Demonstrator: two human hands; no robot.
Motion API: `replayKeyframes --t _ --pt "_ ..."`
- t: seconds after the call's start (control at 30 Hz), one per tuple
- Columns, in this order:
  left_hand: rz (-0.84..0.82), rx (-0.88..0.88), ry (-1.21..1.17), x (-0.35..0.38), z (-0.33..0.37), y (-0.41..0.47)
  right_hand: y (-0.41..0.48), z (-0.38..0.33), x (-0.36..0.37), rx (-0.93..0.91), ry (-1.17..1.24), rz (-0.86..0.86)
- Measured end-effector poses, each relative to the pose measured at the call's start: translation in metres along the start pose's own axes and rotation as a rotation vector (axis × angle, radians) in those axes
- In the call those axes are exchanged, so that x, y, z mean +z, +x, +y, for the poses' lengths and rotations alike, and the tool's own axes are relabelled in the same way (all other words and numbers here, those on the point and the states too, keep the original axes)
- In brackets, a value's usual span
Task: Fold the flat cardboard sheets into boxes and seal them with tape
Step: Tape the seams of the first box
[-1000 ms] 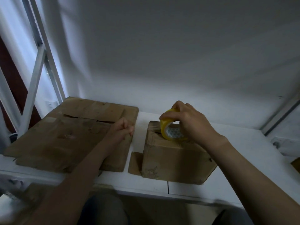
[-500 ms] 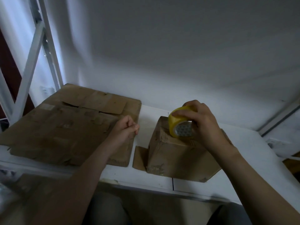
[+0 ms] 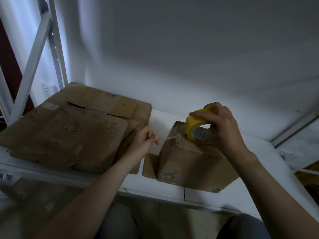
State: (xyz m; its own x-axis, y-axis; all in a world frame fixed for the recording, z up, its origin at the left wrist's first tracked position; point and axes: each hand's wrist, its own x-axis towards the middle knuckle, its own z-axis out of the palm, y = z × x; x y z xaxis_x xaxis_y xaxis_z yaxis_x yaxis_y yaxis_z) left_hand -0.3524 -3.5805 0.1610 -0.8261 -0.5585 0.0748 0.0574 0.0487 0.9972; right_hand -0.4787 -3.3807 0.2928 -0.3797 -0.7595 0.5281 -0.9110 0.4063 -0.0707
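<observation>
Right hand (image 3: 222,128) grips the yellow tape roll (image 3: 193,125) atop the folded brown cardboard box (image 3: 189,161); left hand (image 3: 146,140), just left of it, pinches the clear tape end (image 3: 170,135); I'd pull it taut before pressing

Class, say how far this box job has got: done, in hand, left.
Done: one box stands folded. In hand: right hand holds the roll on it; left hand pinches the tape end. Left: sealing it, then the flat sheets.
</observation>
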Motion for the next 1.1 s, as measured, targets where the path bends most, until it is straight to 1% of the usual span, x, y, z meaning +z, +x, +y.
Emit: replayKeyframes --t 0.17,0.4,0.5,0.8,0.93,1.0,1.1 --pt "0.034 0.01 -0.01 0.0 0.0 -0.003 0.0 0.004 0.001 -0.037 -0.013 0.021" --pt "0.066 -0.027 -0.064 -0.002 -0.001 0.0 -0.003 0.011 0.007 -0.015 0.019 0.025" --pt "0.052 -0.042 -0.012 0.007 -0.004 -0.001 -0.003 0.011 0.007 -0.015 0.027 0.028" --pt "0.031 0.09 0.263 0.043 -0.013 -0.006 -0.006 0.013 0.014 0.014 0.016 0.033" --pt "0.017 0.056 0.283 0.041 -0.018 -0.004 -0.005 0.013 0.014 0.015 0.017 0.033" --pt "0.009 0.008 0.3 0.038 -0.024 -0.001 -0.006 0.013 0.014 0.013 0.017 0.034" --pt "0.053 0.001 0.38 0.032 -0.015 -0.002 -0.006 0.012 0.013 0.015 0.026 0.022"
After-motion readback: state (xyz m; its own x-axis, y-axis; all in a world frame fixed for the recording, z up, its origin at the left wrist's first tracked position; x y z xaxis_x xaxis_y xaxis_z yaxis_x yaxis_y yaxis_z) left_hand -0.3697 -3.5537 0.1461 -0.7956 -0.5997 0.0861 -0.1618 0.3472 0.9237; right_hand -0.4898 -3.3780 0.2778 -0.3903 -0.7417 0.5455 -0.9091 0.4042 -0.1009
